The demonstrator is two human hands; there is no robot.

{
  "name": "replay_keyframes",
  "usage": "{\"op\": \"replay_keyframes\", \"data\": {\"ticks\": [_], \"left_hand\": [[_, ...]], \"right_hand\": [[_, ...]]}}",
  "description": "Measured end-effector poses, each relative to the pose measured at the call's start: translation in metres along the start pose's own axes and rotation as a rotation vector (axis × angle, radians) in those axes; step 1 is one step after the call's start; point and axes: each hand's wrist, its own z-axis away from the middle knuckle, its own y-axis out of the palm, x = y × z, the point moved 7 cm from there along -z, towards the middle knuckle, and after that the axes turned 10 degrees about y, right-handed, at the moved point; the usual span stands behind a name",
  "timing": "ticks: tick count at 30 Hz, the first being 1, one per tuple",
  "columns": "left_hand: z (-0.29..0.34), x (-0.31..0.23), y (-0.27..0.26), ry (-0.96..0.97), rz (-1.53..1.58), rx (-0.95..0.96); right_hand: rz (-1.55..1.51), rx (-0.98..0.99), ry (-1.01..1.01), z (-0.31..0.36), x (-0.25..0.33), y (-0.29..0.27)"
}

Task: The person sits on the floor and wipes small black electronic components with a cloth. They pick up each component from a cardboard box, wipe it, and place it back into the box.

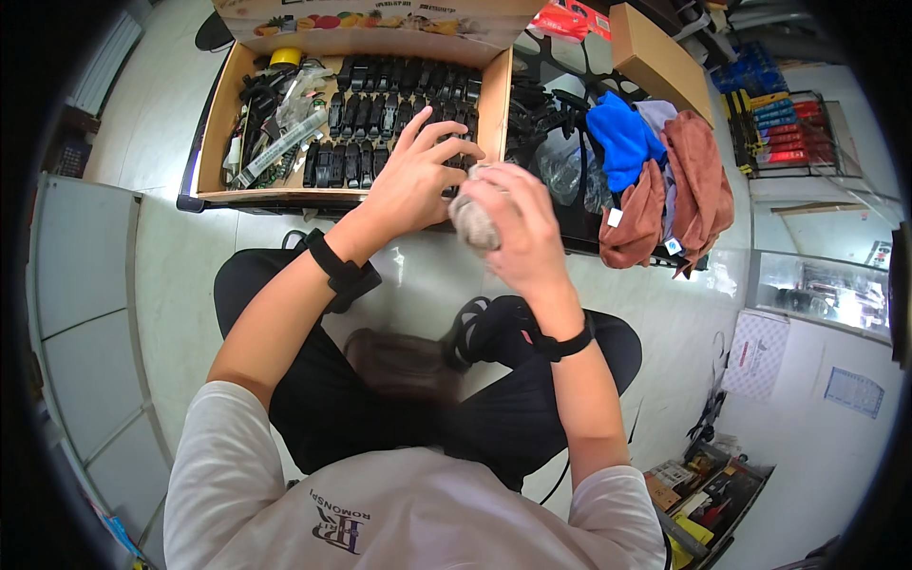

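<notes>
My right hand (524, 233) is wrapped round a crumpled grey-beige cloth (475, 220), just off the near right corner of an open cardboard box (494, 123). Close beside it is my left hand (418, 180), its fingers bent and spread apart over the box's near edge. Its thumb side is partly hidden, and I make out no object held in it. Rows of small black buckle-like pieces (366, 114) fill the middle and right of the box. Along its left side lie a clear plastic-wrapped strip (280, 150), loose dark parts and a yellow roll (285, 58).
Right of the box, the dark table holds clear plastic bags (567, 166), a blue cloth (622, 138) and brown cloths (698, 171). Behind them lies a brown carton (660, 57). A wire rack (798, 133) stands farther right. Below right is a drawer of assorted items (712, 503).
</notes>
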Motion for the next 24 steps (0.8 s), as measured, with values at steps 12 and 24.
{"op": "replay_keyframes", "data": {"ticks": [12,24], "left_hand": [[0.002,0.002,-0.002,-0.042,0.089,-0.031],[0.000,0.003,-0.004,-0.039,0.122,-0.076]], "right_hand": [[-0.023,-0.077,-0.060,0.003,-0.005,-0.010],[0.006,-0.097,0.018,0.013,-0.032,-0.010]]}}
